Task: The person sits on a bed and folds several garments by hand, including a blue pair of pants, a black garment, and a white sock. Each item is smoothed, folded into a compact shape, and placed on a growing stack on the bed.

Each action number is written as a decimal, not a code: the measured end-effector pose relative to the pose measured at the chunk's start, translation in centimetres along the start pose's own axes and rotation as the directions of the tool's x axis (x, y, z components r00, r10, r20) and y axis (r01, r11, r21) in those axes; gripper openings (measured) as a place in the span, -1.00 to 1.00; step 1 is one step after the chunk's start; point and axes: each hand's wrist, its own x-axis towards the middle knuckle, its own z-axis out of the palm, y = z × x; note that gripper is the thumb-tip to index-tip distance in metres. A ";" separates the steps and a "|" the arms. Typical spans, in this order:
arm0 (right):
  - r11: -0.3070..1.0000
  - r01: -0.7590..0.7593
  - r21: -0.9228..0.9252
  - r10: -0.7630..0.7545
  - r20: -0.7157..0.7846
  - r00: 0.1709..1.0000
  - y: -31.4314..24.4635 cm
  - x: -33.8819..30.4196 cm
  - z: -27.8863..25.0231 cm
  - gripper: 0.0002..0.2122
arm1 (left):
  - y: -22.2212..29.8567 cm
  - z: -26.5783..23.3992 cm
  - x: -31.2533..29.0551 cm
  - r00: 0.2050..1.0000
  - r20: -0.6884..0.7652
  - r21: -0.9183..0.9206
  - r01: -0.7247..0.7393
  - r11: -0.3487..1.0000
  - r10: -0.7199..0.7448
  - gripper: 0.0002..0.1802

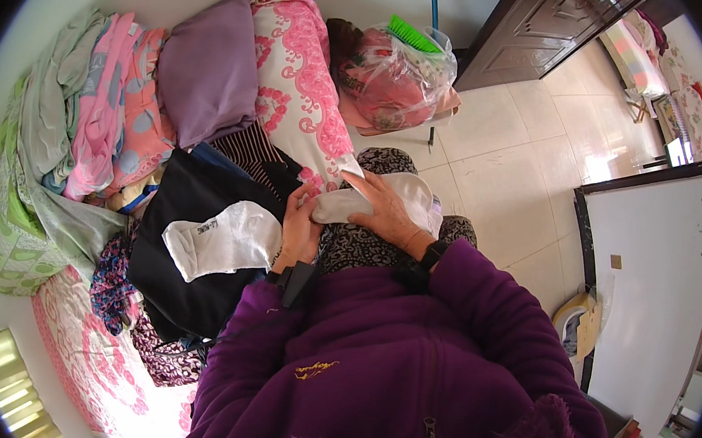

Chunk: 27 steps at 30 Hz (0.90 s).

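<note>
A: Purple fleece [364, 346] sat nearest, cut off below. Grip?
B: Left hand [299, 227] pinched the pale sock's [335, 207] end above patterned trousers [350, 251]; right hand [386, 211] hid its middle, couldn't tell if gripping.
A: Around?
B: White sock [229, 242] on black garment [165, 200], leftward.

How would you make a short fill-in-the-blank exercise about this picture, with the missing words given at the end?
1. Of the person's left grip and right grip, ____ touch the pale cloth piece.
2. A white sock-like item lies on a ____ cloth.
3. The brush by the clear plastic bag is bright ____.
4. The person's jacket is ____.

Missing words: both; black; green; purple.
</note>
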 end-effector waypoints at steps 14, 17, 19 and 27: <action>0.946 0.262 -0.193 -0.233 0.162 0.959 0.9 0.2 0.7 -0.43 | 2.6 1.5 -2.1 0.998 0.002 0.066 0.067 0.996 -0.068 -0.69; 0.939 0.289 -0.185 -0.263 0.150 0.953 0.4 0.3 0.9 -0.47 | 2.9 2.0 -1.8 0.997 -0.011 0.075 0.074 0.994 -0.074 -0.69; 0.941 0.288 -0.179 -0.265 0.139 0.954 0.2 0.3 1.0 -0.48 | 3.1 2.2 -1.7 0.995 0.033 -0.021 0.096 0.995 -0.095 -0.69; 0.884 0.404 -0.237 -0.366 0.190 0.911 0.3 0.3 0.8 -0.57 | 1.9 2.1 -1.2 0.999 -0.011 0.083 0.037 0.996 -0.036 -0.82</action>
